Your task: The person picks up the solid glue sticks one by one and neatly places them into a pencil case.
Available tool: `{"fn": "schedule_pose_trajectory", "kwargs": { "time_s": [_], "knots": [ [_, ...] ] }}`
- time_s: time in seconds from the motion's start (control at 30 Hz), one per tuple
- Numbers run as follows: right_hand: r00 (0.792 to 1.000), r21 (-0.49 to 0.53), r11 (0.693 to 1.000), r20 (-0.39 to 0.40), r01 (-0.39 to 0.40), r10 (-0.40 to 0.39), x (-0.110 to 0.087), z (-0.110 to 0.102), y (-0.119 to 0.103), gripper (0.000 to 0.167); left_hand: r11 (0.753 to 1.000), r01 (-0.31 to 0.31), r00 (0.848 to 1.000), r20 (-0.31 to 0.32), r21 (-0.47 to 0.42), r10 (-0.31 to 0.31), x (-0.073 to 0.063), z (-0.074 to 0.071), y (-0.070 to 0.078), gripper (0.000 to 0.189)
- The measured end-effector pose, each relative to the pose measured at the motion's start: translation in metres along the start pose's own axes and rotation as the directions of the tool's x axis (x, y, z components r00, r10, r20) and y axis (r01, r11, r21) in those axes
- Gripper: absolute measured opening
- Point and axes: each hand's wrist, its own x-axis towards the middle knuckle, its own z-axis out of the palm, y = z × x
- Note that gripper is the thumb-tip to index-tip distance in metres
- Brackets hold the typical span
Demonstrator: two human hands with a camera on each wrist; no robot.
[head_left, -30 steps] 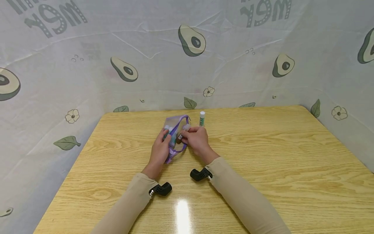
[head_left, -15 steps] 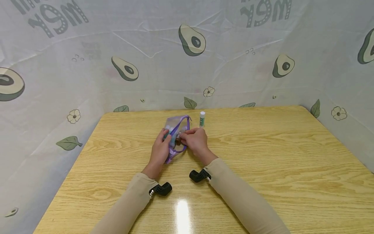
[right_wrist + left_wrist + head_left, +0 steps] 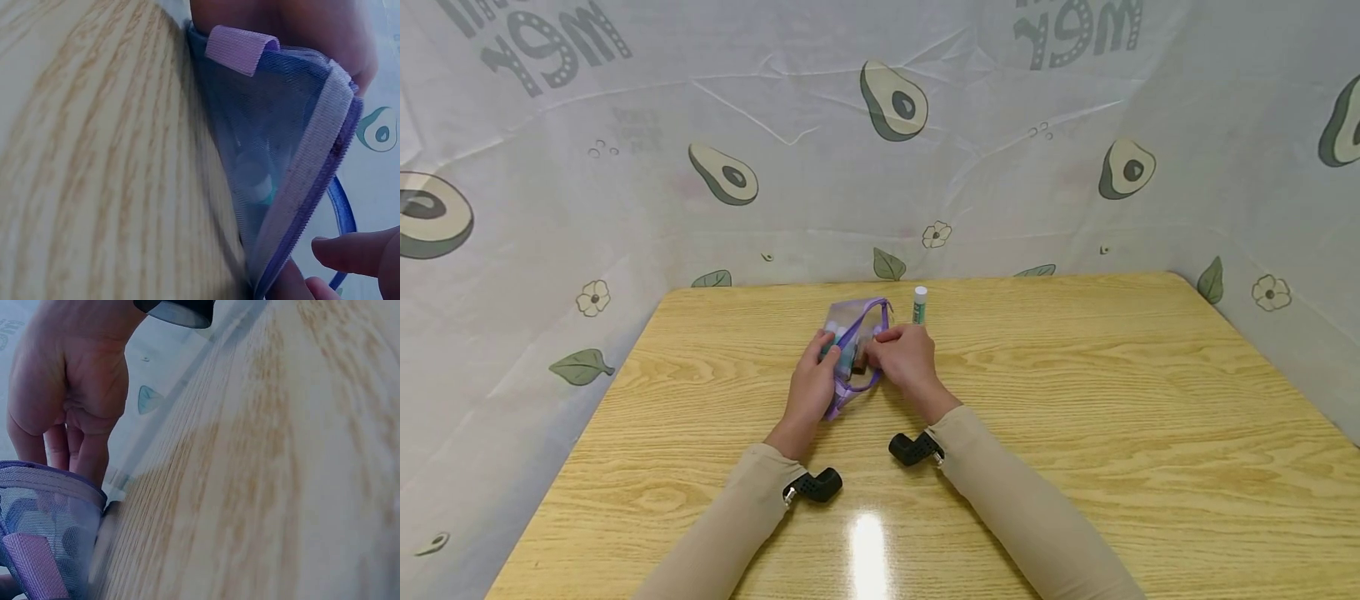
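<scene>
A mesh zip pouch with purple trim lies tilted on the table, its mouth gaping towards the right. My left hand grips the pouch's left side, thumb along the opening. Small white-capped, teal containers show through the mesh. A small dark brown bottle is inside the mouth. Beside it, my right hand reaches over the right rim, fingertips at the opening. In the right wrist view its thumb is straight and apart from the other fingers, which the zip edge partly hides.
A small white-capped tube with a green label stands upright behind my right hand. The wooden table meets a pale avocado-print cloth at its back edge. Black camera mounts stick out from both wrists.
The brown bottle has gone down from the right fingers into the pouch. The right fingertips have dipped into the mouth, then drawn slightly back right. The left hand and pouch stay almost still.
</scene>
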Motion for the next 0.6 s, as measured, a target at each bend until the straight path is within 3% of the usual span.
{"fn": "schedule_pose_trajectory", "kwargs": {
  "time_s": [0.23,0.6],
  "knots": [
    [0.999,0.094,0.996,0.036,-0.002,-0.001,0.0013,-0.0034,-0.0024,0.019,1.0,-0.009,1.0,-0.003,0.003,0.009,-0.0014,0.0007,-0.0004,0.053],
    [0.997,0.082,0.994,0.005,0.078,-0.078,0.0026,-0.0092,-0.0071,0.036,1.0,-0.019,1.0,-0.002,-0.004,0.019,0.0005,0.0009,-0.0018,0.053]
  ]
}}
